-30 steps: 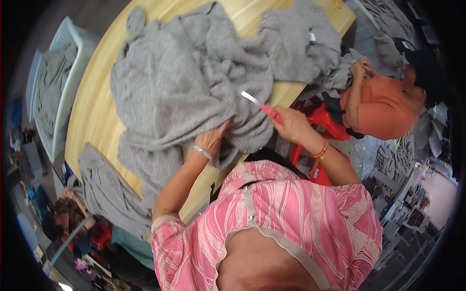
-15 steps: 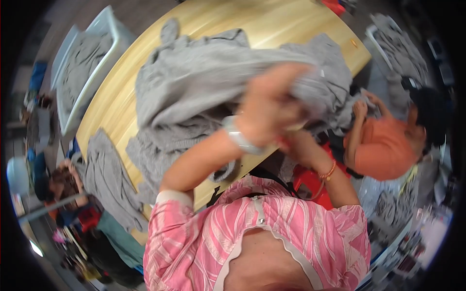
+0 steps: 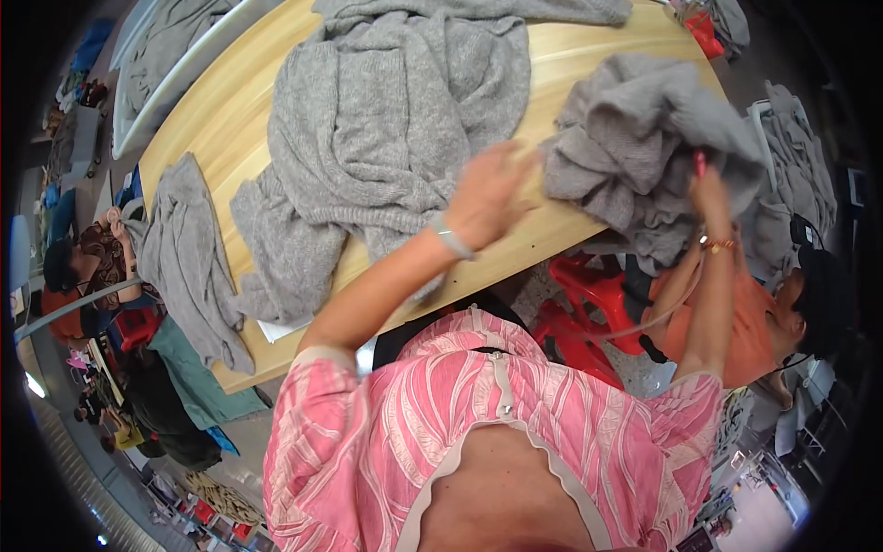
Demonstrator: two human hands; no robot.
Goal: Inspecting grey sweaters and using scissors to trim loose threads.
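Note:
A grey knitted sweater [image 3: 368,120] lies spread on the wooden table [image 3: 552,64]. My left hand [image 3: 492,198] hovers near the table's front edge, between this sweater and a bunched pile of grey knitwear [image 3: 635,138] on the right. Its fingers are stretched out, a little blurred, and hold nothing. At the right side of the pile, my right hand [image 3: 710,201] is closed around a small red-pink object [image 3: 700,164], its kind unclear. A thin pale strip [image 3: 658,320] trails below that wrist. The pile partly overhangs the table's right corner.
Another grey garment [image 3: 184,267] drapes over the table's left edge. A white bin [image 3: 138,129] of grey knitwear stands at the far left. Red stools [image 3: 598,294] stand by the front edge. A co-worker in orange [image 3: 727,313] sits close on the right.
My right hand has moved to the right and the grey knitwear is now bunched there. My left hand has come down and no longer touches fabric. A spread sweater is now uncovered on the table.

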